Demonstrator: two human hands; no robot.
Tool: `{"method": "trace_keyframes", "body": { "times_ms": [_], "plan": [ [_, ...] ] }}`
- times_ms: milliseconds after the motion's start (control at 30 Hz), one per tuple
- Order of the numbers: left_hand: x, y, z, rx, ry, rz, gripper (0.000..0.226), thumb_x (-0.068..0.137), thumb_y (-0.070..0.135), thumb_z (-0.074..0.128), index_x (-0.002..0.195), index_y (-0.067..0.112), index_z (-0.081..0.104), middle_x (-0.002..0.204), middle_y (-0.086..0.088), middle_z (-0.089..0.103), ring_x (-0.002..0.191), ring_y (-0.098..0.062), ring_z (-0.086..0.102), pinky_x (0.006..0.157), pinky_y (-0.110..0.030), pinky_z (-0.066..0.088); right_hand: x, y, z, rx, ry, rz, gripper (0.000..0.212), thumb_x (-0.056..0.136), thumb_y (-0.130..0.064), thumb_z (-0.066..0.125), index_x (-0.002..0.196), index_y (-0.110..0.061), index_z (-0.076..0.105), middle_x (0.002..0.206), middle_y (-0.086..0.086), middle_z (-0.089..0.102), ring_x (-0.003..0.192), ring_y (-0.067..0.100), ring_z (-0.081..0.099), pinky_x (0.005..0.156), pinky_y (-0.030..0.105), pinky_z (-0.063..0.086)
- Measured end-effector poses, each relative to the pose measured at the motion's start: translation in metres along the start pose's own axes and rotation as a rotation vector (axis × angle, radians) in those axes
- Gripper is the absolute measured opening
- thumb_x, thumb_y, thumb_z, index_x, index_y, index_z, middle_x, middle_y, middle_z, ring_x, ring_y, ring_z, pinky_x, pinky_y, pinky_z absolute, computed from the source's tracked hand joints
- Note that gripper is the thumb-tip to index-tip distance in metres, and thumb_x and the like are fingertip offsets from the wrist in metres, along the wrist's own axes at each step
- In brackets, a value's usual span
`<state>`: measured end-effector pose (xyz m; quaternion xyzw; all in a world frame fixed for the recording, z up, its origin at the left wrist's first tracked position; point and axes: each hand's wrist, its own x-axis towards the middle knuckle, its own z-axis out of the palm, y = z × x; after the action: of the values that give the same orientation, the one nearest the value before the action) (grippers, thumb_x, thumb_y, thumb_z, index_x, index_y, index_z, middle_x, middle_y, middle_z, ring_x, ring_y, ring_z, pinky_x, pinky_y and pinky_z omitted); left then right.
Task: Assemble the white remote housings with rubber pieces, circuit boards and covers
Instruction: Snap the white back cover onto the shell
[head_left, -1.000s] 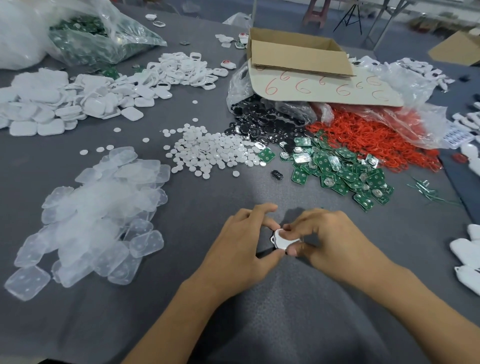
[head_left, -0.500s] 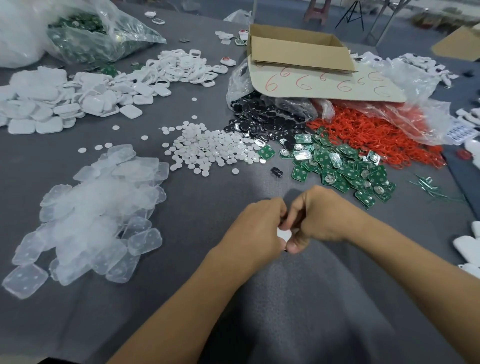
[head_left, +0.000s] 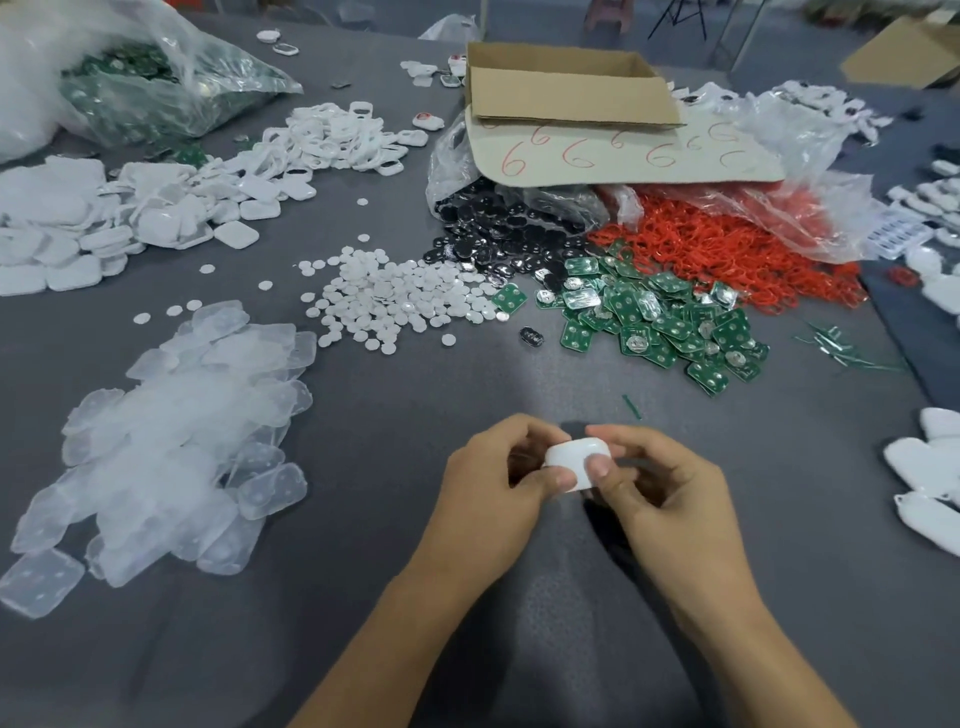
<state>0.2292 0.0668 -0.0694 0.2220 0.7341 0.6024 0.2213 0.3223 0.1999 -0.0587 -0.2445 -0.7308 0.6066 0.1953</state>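
By the front edge of the tabletop (head_left: 395, 613), the left hand (head_left: 493, 488) and right hand (head_left: 660, 483) pinch one white remote housing (head_left: 574, 457), apparently closed; big piles of rubber pieces (head_left: 171, 431), circuit boards (head_left: 665, 322) and covers (head_left: 104, 223) suggest most assembly is left.

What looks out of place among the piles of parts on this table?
One small black oval piece lies alone, apart from the pile of black pieces, between the white round discs and the green circuit boards.

Grey cloth-covered table (head_left: 467, 649), bluish floor (head_left: 540, 21) beyond, reddish stool (head_left: 605, 13) and black tripod legs (head_left: 675, 18) behind.
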Motion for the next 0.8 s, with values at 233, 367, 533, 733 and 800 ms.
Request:
{"method": "trace_keyframes", "body": {
  "times_ms": [233, 367, 533, 733, 800],
  "plan": [
    [-0.009, 0.002, 0.024, 0.062, 0.13, 0.142, 0.033, 0.086, 0.0, 0.072, 0.092, 0.031, 0.066, 0.09, 0.014, 0.071, 0.09, -0.009, 0.068, 0.078, -0.016, 0.052, -0.005, -0.001, -0.006, 0.015, 0.075, -0.021, 0.032, 0.079, 0.002, 0.079, 0.096, -0.025, 0.078, 0.084, -0.004, 0.077, 0.073, 0.011, 0.072, 0.072, 0.02, 0.058],
    [-0.012, -0.002, 0.038, 0.138, 0.195, 0.158, 0.036, 0.08, -0.007, 0.071, 0.088, 0.028, 0.065, 0.083, 0.012, 0.066, 0.082, -0.008, 0.062, 0.072, -0.01, 0.043, -0.011, 0.01, -0.004, 0.066, 0.154, 0.013, 0.033, 0.078, 0.007, 0.078, 0.09, -0.024, 0.078, 0.084, -0.002, 0.078, 0.078, 0.012, 0.073, 0.077, 0.023, 0.058],
    [-0.008, 0.002, 0.058, 0.192, 0.113, 0.242, 0.043, 0.081, -0.007, 0.069, 0.088, 0.035, 0.062, 0.085, 0.018, 0.063, 0.081, -0.003, 0.062, 0.069, -0.014, 0.046, -0.022, 0.022, -0.024, 0.046, 0.242, -0.015, 0.032, 0.08, 0.004, 0.078, 0.087, -0.027, 0.075, 0.089, -0.006, 0.077, 0.082, 0.009, 0.073, 0.073, 0.014, 0.053],
    [0.009, 0.016, 0.107, 0.152, -0.23, 0.284, 0.03, 0.091, 0.001, 0.063, 0.1, 0.029, 0.062, 0.098, 0.014, 0.066, 0.093, -0.005, 0.065, 0.079, -0.029, 0.054, -0.028, 0.032, -0.091, -0.113, 0.267, -0.047, 0.032, 0.086, 0.004, 0.071, 0.092, -0.027, 0.066, 0.092, -0.003, 0.073, 0.084, 0.016, 0.069, 0.075, 0.021, 0.053],
    [0.015, 0.02, 0.13, 0.154, -0.28, 0.294, 0.032, 0.089, 0.0, 0.062, 0.098, 0.031, 0.06, 0.097, 0.013, 0.065, 0.09, -0.004, 0.062, 0.077, -0.026, 0.053, -0.028, 0.035, -0.112, -0.147, 0.298, -0.036, 0.032, 0.086, 0.006, 0.069, 0.092, -0.026, 0.065, 0.092, -0.001, 0.072, 0.083, 0.019, 0.068, 0.074, 0.026, 0.053]
  ]
}}
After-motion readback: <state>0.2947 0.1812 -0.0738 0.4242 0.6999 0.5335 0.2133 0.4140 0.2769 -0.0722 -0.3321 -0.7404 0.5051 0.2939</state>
